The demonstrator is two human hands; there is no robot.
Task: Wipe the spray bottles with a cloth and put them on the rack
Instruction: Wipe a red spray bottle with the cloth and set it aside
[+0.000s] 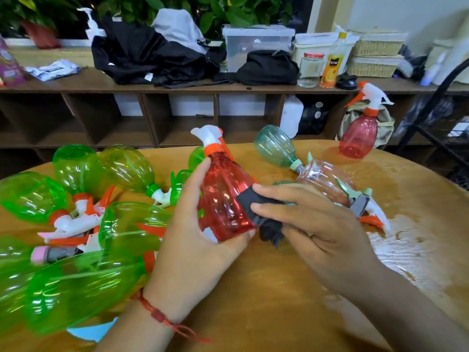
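Observation:
My left hand (193,240) grips a red spray bottle (223,194) with a white and orange trigger head, held upright over the table centre. My right hand (312,222) pinches a dark cloth (256,207) and presses it against the bottle's right side. Several green spray bottles (76,224) lie in a heap on the left of the table. A teal bottle (275,146) and a pale pink bottle (327,179) lie behind my right hand. Another red spray bottle (360,130) stands upright at the table's far right.
The round wooden table (279,313) has wet patches on its right side. A black metal rack frame (431,118) stands at the far right edge. Behind the table runs a low wooden shelf unit (152,118) topped with dark clothes, boxes, jars and baskets.

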